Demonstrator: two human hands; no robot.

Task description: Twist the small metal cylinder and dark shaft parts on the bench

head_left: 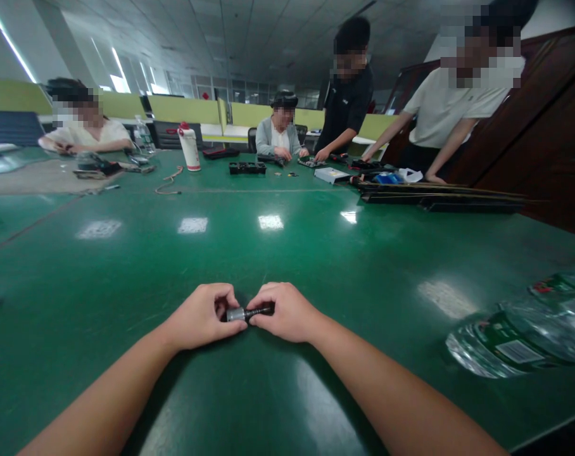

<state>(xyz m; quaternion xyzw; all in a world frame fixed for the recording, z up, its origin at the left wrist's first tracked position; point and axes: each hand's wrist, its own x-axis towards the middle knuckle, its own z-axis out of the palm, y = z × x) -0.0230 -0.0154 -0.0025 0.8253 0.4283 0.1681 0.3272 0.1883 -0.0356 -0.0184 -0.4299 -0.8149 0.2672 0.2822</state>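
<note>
Close above the green table (249, 253), both hands meet on a small part (236, 314) with a silver cylindrical body and a thin dark stem. My left hand (199, 320) curls its thumb and fingers around the silver end, at the left. The dark stem, pointing right, is pinched by my right hand (287, 313), whose fingers hide its tip. The part lies roughly level between the two hands. Its exact kind is too small to make out.
Plastic water bottles (515, 339) lie on their sides at the right. Farther back are a white flask (189, 149), a cord (168, 183), a black module (247, 168) and long dark bars (439, 196). Several people, one a person in black (347, 95), are around the far side.
</note>
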